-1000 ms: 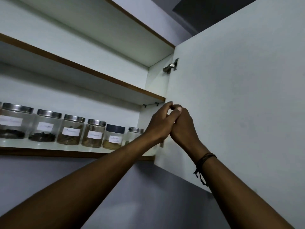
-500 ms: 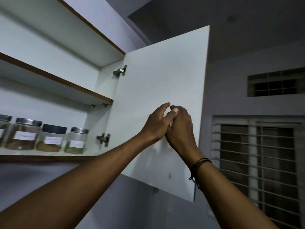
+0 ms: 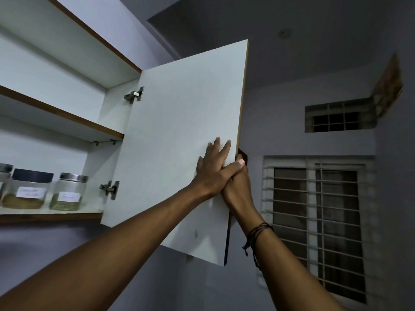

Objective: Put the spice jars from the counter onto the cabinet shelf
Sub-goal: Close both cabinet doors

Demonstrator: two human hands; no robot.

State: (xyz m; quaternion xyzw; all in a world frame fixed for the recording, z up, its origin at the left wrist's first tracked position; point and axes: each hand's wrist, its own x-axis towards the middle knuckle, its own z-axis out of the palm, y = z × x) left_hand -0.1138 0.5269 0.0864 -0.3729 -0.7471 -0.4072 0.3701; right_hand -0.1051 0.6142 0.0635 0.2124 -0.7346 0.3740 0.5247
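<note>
Spice jars stand on the lower cabinet shelf (image 3: 51, 214) at the left: a black-lidded jar (image 3: 28, 190) with a white label, a metal-lidded jar (image 3: 69, 192) to its right, and part of a third jar (image 3: 4, 176) at the frame edge. The white cabinet door (image 3: 179, 131) hangs open. My left hand (image 3: 213, 171) lies flat on its inner face, fingers straight. My right hand (image 3: 238, 187) grips the door's free edge, thumb on the near side, fingers hidden behind it. The two hands touch.
An upper shelf (image 3: 67, 117) holds nothing that I can see. Two metal hinges (image 3: 134, 95) (image 3: 110, 189) join the door to the cabinet side. A barred window (image 3: 318, 221) and a small vent window (image 3: 336, 118) are in the wall at the right.
Both hands have slid to the door's free edge. My left hand spread flat and my right hand took the edge. The view has turned right, leaving fewer jars visible.
</note>
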